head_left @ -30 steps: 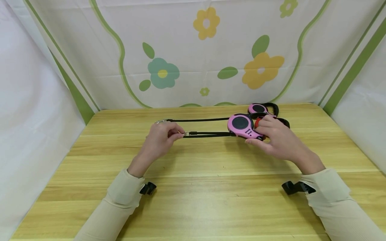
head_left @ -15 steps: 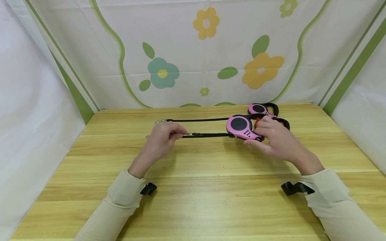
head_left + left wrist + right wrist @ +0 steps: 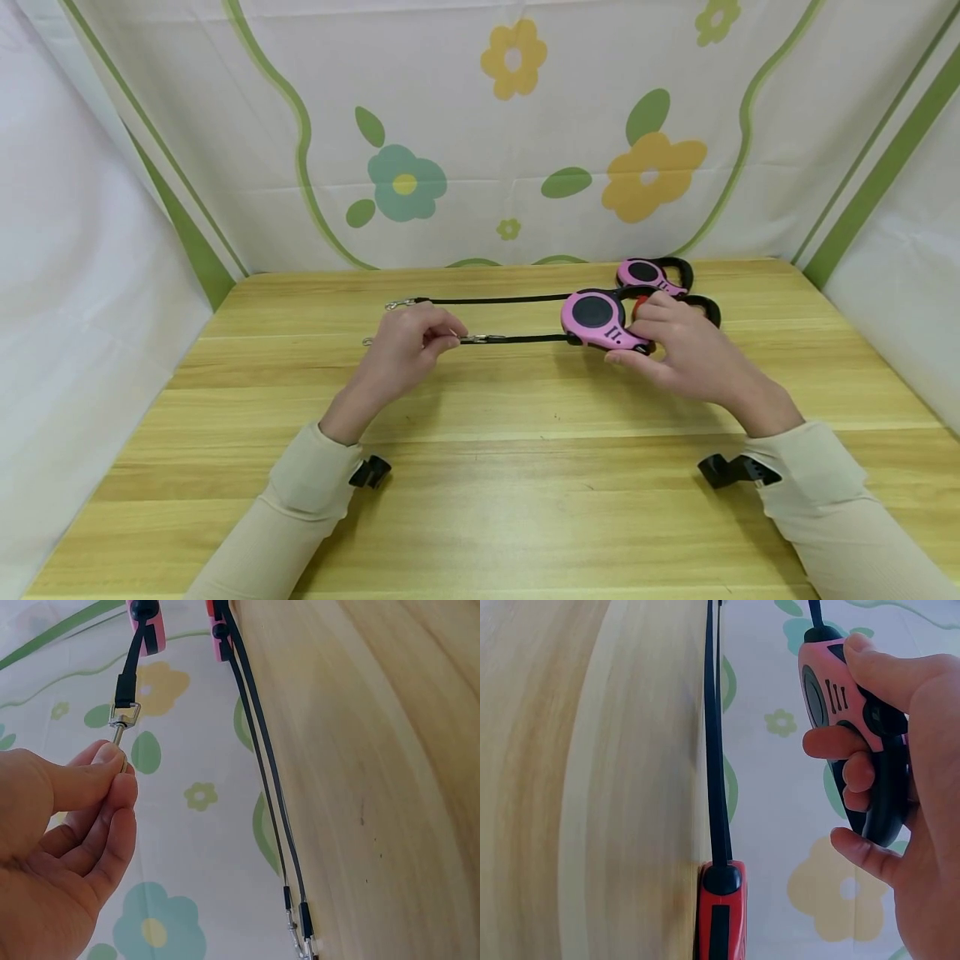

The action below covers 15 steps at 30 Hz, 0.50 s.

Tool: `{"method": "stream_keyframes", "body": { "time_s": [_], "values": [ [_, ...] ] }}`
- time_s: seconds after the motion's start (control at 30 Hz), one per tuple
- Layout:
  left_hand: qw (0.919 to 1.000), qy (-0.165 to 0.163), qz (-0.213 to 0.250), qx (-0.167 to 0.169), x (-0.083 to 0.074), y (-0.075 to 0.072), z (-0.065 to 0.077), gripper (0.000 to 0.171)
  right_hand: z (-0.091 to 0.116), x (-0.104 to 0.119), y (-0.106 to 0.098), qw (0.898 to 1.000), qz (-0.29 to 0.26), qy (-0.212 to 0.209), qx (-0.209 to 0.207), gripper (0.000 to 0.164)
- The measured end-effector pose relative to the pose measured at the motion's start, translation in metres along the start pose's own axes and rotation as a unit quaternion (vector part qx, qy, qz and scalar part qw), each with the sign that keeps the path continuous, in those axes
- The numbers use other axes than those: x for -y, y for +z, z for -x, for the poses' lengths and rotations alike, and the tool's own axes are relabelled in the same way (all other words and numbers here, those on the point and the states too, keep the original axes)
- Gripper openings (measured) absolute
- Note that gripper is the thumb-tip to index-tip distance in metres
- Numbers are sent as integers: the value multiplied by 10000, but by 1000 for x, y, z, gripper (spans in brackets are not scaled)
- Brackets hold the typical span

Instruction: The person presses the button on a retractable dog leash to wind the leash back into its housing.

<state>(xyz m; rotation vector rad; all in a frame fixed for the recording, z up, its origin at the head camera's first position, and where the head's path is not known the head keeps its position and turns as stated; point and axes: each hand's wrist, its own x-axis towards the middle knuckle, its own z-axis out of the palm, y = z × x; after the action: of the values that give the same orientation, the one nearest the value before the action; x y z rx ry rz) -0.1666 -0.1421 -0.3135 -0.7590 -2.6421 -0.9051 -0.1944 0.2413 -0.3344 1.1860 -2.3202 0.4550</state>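
My right hand (image 3: pixel 686 342) grips the black handle of a pink retractable dog leash (image 3: pixel 592 313), held above the table. In the right wrist view its fingers curl round that handle, and the thumb lies along the casing's top. Thumb and fingertips of my left hand (image 3: pixel 82 810) pinch the silver snap hook (image 3: pixel 120 735) at the end of this leash's short black strap (image 3: pixel 133 660). A red retractable leash (image 3: pixel 731 915) sits on the table, largely hidden in the head view behind the held one. Farther back lies a second pink leash (image 3: pixel 643 271).
The straps of both lying leashes stretch left across the wooden table (image 3: pixel 480 483), roughly parallel. A silver hook (image 3: pixel 400 304) ends the rear strap; another hook (image 3: pixel 367 342) shows beside my left hand. A white flowered cloth (image 3: pixel 480 125) hangs behind the table.
The held pink leash has shifted slightly left and toward me in the head view. Its strap now overlaps the red leash's strap there. Both hands keep their hold.
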Motion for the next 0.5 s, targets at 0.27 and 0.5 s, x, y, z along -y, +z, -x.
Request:
{"method": "stream_keyframes", "body": {
  "time_s": [0.27, 0.5],
  "values": [
    [9998, 186, 81, 4, 0, 0, 0, 12, -1, 3, -1, 9998, 44, 85, 160, 44],
    [9997, 243, 93, -13, -2, 0, 0, 14, -1, 6, -2, 9989, 140, 292, 348, 38]
  ]
}}
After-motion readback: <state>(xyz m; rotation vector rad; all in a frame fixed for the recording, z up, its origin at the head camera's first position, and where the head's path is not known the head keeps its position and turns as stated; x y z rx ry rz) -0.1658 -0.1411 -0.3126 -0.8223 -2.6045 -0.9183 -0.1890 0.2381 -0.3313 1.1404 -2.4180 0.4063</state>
